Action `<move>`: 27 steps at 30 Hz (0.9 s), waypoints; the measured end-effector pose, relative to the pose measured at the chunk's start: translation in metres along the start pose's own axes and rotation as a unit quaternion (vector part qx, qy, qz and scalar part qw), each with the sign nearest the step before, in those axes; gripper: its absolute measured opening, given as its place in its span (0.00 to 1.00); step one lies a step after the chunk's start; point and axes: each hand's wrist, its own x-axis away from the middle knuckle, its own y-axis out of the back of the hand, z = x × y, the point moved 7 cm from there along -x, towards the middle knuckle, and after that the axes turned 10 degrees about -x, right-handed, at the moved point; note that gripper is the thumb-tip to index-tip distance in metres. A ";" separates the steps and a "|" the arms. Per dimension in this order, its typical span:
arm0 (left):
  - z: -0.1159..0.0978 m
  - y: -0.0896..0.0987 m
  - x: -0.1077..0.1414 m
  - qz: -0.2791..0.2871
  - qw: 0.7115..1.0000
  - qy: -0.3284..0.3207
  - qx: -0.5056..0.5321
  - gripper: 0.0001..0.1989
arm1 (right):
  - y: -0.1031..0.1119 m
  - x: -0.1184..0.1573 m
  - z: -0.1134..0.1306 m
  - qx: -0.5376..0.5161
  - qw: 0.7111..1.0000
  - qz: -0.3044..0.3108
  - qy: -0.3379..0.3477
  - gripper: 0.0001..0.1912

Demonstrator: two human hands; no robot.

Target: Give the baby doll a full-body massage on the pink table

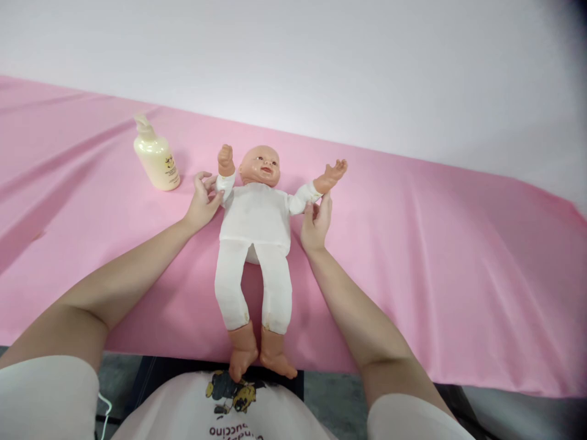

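A baby doll (255,215) with a white cloth body lies on its back in the middle, its head away from me and its feet at the table's near edge. My left hand (204,199) is curled around the white upper arm on the doll's left-of-view side, thumb in front. On the other side my right hand (317,222) grips the doll's other arm from below, near the cuff; some of its fingertips are hidden behind that arm. Both doll arms are raised outward.
A pale yellow pump bottle (158,160) stands to the left, beyond my left hand. Pink cloth (413,256) with several folds covers the table. Behind it rises a white wall (293,67). A white cord (106,410) hangs below the near edge at left.
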 end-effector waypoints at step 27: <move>0.010 0.005 -0.001 0.000 0.997 0.040 -0.064 0.29 | -0.016 0.001 -0.016 0.099 0.986 0.132 0.003 0.28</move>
